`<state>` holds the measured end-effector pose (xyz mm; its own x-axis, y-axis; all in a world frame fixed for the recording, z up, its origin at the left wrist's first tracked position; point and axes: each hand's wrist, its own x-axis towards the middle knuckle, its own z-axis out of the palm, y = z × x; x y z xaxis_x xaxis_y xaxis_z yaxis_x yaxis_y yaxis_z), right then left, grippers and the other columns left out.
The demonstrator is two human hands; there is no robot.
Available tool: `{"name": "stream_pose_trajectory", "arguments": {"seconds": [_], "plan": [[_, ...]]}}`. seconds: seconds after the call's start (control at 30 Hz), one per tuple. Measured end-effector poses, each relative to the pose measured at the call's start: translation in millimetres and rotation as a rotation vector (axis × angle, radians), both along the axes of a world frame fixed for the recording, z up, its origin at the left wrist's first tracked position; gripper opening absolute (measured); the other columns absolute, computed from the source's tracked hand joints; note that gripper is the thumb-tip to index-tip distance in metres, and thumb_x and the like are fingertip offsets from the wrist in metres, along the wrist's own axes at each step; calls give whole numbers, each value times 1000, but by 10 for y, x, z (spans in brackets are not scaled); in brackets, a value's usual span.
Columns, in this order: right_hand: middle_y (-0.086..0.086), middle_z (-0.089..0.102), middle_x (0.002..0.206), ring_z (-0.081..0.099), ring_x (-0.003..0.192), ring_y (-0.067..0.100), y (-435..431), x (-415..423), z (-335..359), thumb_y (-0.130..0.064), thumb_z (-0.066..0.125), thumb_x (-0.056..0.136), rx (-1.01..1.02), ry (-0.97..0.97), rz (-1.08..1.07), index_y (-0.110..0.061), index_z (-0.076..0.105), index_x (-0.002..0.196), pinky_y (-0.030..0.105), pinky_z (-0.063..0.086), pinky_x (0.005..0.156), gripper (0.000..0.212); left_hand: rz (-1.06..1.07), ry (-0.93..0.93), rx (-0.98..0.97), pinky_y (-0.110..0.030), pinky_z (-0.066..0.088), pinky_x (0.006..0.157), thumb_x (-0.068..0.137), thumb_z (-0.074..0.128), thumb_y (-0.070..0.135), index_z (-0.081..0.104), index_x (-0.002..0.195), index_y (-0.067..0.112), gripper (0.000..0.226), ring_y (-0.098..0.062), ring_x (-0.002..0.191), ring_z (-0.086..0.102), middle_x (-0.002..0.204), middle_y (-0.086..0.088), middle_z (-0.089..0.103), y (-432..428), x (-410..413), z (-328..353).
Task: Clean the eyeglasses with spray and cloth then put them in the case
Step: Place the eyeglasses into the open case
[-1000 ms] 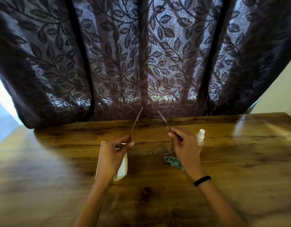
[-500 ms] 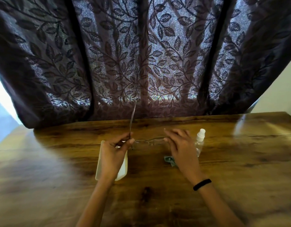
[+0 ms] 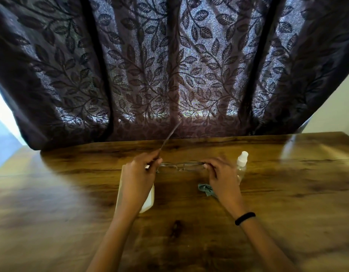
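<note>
Thin-framed eyeglasses [image 3: 181, 166] hang just above the wooden table [image 3: 71, 203] between my two hands. My left hand [image 3: 137, 179] pinches the left hinge, and that temple arm sticks up and away toward the curtain. My right hand [image 3: 221, 177] grips the right end of the frame, where the other temple lies folded along the lenses. A white case [image 3: 149, 199] lies under my left hand, mostly hidden. A crumpled teal cloth [image 3: 205, 189] sits under my right wrist. A small clear spray bottle [image 3: 241, 165] with a white cap stands just right of my right hand.
A dark leaf-patterned curtain [image 3: 169, 65] hangs along the table's far edge. A cream wall [image 3: 334, 114] shows at the right. Bare wood spreads to the left, right and front of my hands.
The right temple arm, which stuck up a second ago, is now folded against the frame under my right hand. The left temple still points up, tilted more to the right.
</note>
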<state>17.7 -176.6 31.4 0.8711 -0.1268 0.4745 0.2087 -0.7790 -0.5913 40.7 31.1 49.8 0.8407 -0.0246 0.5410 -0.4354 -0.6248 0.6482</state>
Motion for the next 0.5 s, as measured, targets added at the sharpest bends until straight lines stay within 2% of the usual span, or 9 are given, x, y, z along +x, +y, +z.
{"name": "stream_pose_trajectory", "arguments": {"seconds": [0.07,0.17,0.23,0.33,0.4,0.5], "plan": [[6,66,92,55,86,15,15,-1,-10,-4,59,85,11,-3,-1,-10,68,98,27,46,77,17,-7,-14,88,-29,54,69,81,66,11,67,107,13,26,-14,83,66,95,-1,72,-11,5,30],[3,65,93,53,88,10,21,8,-23,-8,59,86,55,20,23,-12,67,98,22,44,78,15,-36,-9,276,-18,43,65,84,63,13,69,104,18,21,-15,88,63,95,3,71,-45,-29,18],[-2,65,92,56,87,7,26,17,-23,-12,59,87,149,35,33,-15,66,97,10,43,76,13,-37,30,375,-13,40,65,86,61,18,69,101,24,18,-11,91,62,101,10,69,-63,-60,-18],[-12,61,86,57,80,-8,41,27,11,-12,62,85,354,42,35,-19,62,94,1,43,69,12,-43,142,333,-27,53,76,86,60,20,67,104,27,20,-8,93,63,106,12,68,-54,-97,-53],[-17,59,84,56,80,-14,45,32,41,-13,63,84,415,44,68,-21,62,92,1,43,68,12,-45,189,291,-31,54,75,85,63,20,68,103,26,20,-9,87,63,101,10,69,-26,-110,-52],[-15,63,87,59,80,-9,72,37,90,-13,62,85,564,75,150,-29,63,88,7,48,71,16,-77,297,190,-17,48,66,82,67,19,69,102,25,21,-3,77,59,92,11,68,64,-125,-64]]}}
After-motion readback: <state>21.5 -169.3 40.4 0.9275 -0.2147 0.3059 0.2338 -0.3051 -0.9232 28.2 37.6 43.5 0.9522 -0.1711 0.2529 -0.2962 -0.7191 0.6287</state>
